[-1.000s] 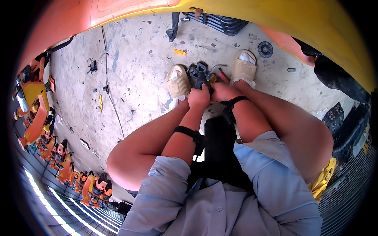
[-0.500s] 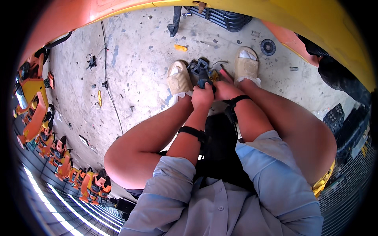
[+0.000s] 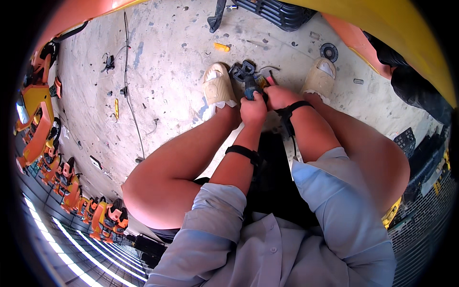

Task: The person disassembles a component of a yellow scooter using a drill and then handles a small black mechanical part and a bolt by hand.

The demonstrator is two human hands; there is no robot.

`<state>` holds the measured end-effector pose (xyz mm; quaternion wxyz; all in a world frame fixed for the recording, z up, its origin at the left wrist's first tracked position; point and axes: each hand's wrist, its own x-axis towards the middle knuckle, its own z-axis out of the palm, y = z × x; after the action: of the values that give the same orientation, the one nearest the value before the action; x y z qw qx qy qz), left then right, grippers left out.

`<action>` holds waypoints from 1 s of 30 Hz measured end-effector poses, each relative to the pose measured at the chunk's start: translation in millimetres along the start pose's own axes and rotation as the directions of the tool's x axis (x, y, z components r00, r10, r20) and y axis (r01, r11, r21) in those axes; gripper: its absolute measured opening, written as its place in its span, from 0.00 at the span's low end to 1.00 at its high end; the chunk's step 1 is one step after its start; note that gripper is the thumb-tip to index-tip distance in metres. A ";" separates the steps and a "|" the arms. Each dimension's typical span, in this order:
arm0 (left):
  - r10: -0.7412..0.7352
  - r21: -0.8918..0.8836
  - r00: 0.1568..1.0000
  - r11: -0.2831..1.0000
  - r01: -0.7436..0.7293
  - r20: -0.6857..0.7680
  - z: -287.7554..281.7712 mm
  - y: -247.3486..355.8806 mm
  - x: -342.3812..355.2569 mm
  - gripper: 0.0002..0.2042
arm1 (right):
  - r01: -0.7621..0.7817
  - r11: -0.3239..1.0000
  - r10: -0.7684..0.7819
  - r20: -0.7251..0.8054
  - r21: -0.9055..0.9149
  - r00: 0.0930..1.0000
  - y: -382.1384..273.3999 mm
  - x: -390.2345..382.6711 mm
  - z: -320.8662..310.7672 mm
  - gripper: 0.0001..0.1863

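Both my hands are low between my feet, close together above the concrete floor. My left hand (image 3: 253, 111) is wrapped round the dark blue-and-black body of a power tool (image 3: 250, 89), which points away from me. Its exact kind is hard to make out. Beside it, my right hand (image 3: 282, 97) is closed, its fingers largely hidden from above. A red bar-like piece (image 3: 271, 80) shows just beyond those fingers, with a small yellow part (image 3: 261, 81) next to it. Past the tool's far end lies a black bracket-like part (image 3: 243, 70).
Beige slippers (image 3: 217, 86) are on my feet. A yellow-handled object (image 3: 222, 47), a black disc (image 3: 329, 52) and a long cable (image 3: 126, 71) lie on the floor. A yellow-and-orange machine body (image 3: 373, 28) arches overhead. Orange karts (image 3: 40, 124) stand at left.
My right foot has shifted outward to the right. My hands have moved slightly right, and my right hand now sits farther from the left. The view has tilted a little.
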<state>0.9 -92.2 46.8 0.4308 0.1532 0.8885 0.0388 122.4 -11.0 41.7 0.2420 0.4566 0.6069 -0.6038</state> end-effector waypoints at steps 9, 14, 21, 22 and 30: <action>-0.014 -0.010 0.999 1.000 0.014 -0.047 0.8 9.4 -13.3 0.31 | 0.093 0.993 -0.095 0.016 0.076 0.995 10.1 6.7 -0.9 0.19; 0.021 -0.077 0.993 0.997 -0.030 -0.116 9.2 9.8 -29.8 0.32 | 0.062 0.989 -0.060 -0.022 0.135 0.998 22.1 9.0 1.5 0.19; -0.041 -0.191 0.994 0.981 0.021 -0.103 20.8 10.5 -35.5 0.33 | 0.085 0.994 -0.088 0.061 0.062 0.994 28.4 8.9 -2.9 0.09; -0.040 -0.192 0.994 0.981 0.020 -0.098 21.4 10.1 -35.7 0.33 | 0.072 0.995 -0.077 0.061 0.076 0.995 27.2 8.4 -4.5 0.09; -0.023 -0.253 0.996 0.967 0.001 -0.086 30.9 3.2 -36.4 0.35 | 0.046 0.997 -0.046 0.010 -0.068 0.999 18.0 1.2 -12.9 0.20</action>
<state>46.8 -102.2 55.6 0.4074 0.0898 0.8953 0.1559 140.4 -1.0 33.4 0.2460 0.4314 0.6363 -0.5903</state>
